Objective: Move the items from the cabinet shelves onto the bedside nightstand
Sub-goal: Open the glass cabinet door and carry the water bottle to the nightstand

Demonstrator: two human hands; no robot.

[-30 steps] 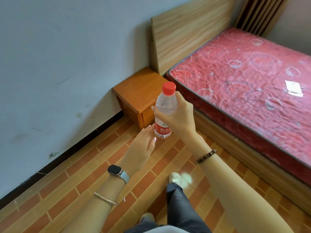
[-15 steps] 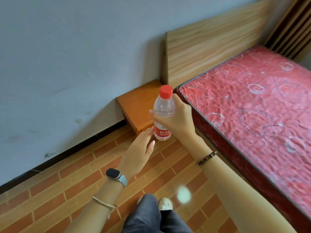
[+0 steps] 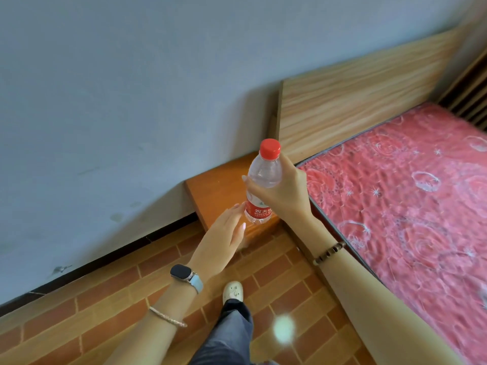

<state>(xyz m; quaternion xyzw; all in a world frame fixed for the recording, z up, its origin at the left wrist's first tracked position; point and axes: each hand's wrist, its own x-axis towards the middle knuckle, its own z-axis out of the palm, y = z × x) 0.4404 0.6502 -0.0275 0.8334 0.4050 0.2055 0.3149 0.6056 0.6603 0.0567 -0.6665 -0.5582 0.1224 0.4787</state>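
A clear water bottle with a red cap and red label stands upright in the air, gripped around its middle by my right hand. It hangs over the front part of the orange wooden nightstand, which sits in the corner between the wall and the bed. My left hand is open, fingers stretched out, just below and left of the bottle's base without holding it. The cabinet is out of view.
A bed with a red patterned mattress and a light wooden headboard fills the right side. A grey wall with a dark skirting runs on the left. My foot stands on the brick-patterned floor.
I have stepped closer to the nightstand; the bottle in my right hand now hangs over its front part. My left hand stays open under the bottle.
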